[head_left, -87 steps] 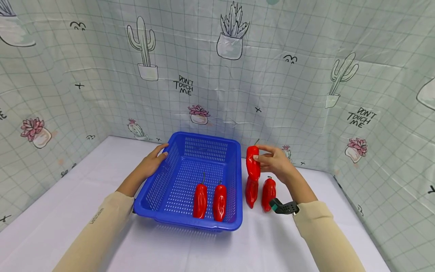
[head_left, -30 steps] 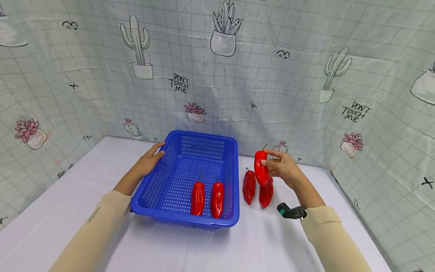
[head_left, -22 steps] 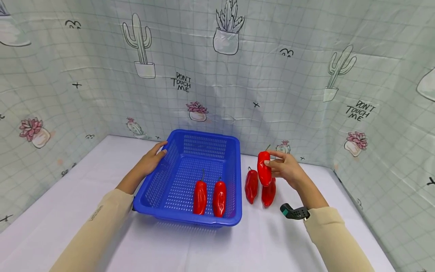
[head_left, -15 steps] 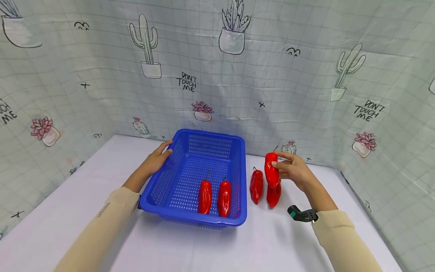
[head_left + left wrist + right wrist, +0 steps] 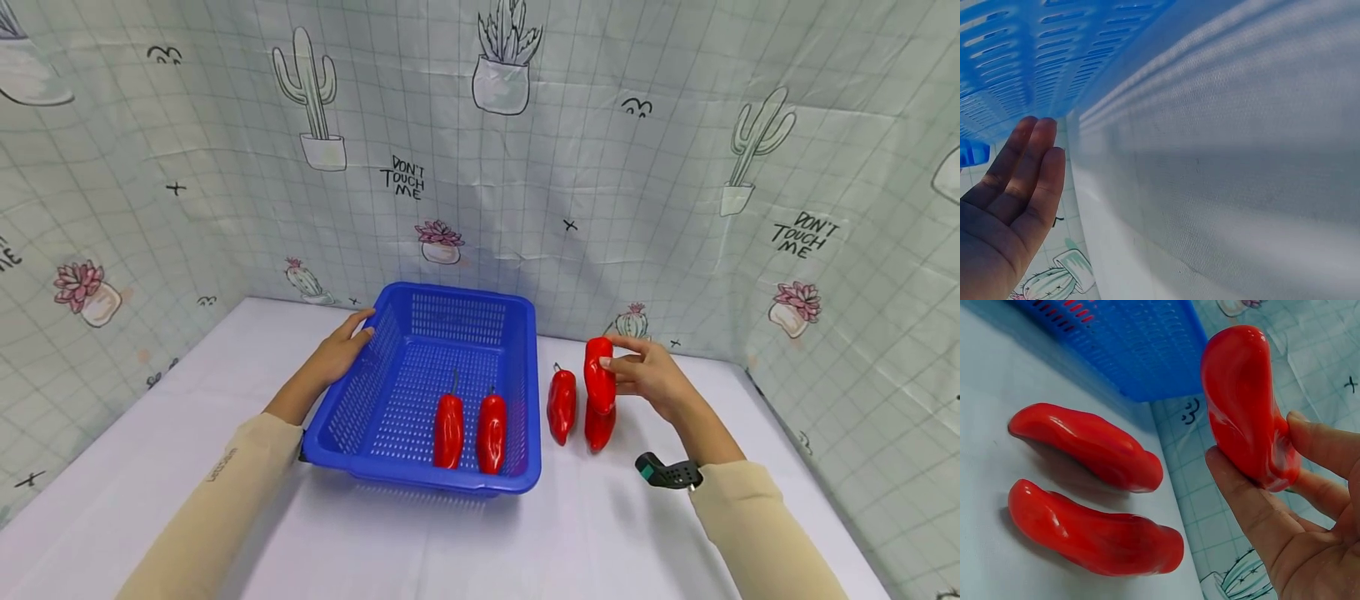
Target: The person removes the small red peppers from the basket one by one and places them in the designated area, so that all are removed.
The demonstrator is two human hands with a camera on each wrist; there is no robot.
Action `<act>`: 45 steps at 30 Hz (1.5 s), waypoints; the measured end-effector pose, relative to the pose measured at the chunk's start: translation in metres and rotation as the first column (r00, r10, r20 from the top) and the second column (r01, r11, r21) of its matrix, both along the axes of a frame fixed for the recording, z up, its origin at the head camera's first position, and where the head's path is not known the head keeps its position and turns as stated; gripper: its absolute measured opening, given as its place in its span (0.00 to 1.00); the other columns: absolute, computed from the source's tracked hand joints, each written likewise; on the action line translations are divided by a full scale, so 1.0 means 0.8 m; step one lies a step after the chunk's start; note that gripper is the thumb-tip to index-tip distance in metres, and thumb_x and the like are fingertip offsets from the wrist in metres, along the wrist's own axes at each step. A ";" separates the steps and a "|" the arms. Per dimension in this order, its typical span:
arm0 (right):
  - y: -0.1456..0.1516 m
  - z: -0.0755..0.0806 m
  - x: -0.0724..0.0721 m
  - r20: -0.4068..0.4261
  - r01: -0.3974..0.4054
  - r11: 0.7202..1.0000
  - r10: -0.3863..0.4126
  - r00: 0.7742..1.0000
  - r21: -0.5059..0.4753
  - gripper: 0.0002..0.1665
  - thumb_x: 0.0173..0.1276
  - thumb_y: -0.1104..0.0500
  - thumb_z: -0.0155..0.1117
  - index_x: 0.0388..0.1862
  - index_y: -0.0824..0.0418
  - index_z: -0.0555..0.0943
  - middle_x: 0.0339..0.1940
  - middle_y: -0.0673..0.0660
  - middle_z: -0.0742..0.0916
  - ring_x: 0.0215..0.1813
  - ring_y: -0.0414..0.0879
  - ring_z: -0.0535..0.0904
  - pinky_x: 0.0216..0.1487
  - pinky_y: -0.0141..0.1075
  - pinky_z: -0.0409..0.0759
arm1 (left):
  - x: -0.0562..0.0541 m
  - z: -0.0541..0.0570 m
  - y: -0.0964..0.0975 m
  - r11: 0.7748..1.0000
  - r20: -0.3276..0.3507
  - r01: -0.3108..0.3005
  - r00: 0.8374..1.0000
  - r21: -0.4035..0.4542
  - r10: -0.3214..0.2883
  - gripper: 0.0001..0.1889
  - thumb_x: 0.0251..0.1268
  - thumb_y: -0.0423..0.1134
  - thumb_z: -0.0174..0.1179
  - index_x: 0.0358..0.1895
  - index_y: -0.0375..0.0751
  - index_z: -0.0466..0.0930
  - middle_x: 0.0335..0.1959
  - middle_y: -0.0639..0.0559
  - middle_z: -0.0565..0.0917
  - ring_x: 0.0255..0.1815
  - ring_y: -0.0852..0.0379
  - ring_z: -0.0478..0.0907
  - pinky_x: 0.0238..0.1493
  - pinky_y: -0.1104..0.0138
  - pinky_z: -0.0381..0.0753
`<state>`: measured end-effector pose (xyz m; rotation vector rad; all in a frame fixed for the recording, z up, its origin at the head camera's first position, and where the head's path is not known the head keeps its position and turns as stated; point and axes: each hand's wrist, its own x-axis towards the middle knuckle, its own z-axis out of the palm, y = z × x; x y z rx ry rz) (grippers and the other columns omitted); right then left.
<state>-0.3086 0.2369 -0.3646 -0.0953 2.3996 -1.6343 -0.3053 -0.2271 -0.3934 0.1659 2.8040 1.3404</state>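
Observation:
In the head view my left hand (image 5: 341,350) is at the left rim of a blue plastic basket (image 5: 420,477). Its extended fingers (image 5: 1044,181) lie near the basket's outer wall in the left wrist view. Two red chili peppers, one left (image 5: 448,433) and one right (image 5: 491,433), lie inside the basket. To the right of it, my right hand (image 5: 648,375) pinches another red chili pepper (image 5: 600,375) between thumb and fingers, held upright above the table. Below it lies one red chili pepper (image 5: 1097,540), partly covered in the head view, with another (image 5: 561,406) nearer the basket.
The table has a white cover (image 5: 585,533). Behind and at both sides hangs a grid-patterned cloth (image 5: 450,100) printed with cacti and lettering. A black band (image 5: 669,472) is on the right wrist.
My right hand has carried the held chili pepper rightward, from above the pepper beside the basket to above the farther one. The left hand stays at the rim; the head view has shifted slightly.

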 end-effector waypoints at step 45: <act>0.031 -0.021 0.014 -0.023 0.008 0.999 -0.009 1.000 -0.048 0.40 0.74 0.58 0.59 0.78 0.65 0.55 0.43 0.52 0.86 0.37 0.40 0.85 0.43 0.36 0.85 | 0.005 0.001 0.002 1.000 -0.033 0.002 0.999 -0.017 -0.002 0.28 0.82 0.46 0.36 0.78 0.41 0.48 0.77 0.29 0.53 0.73 0.24 0.53 0.68 0.33 0.53</act>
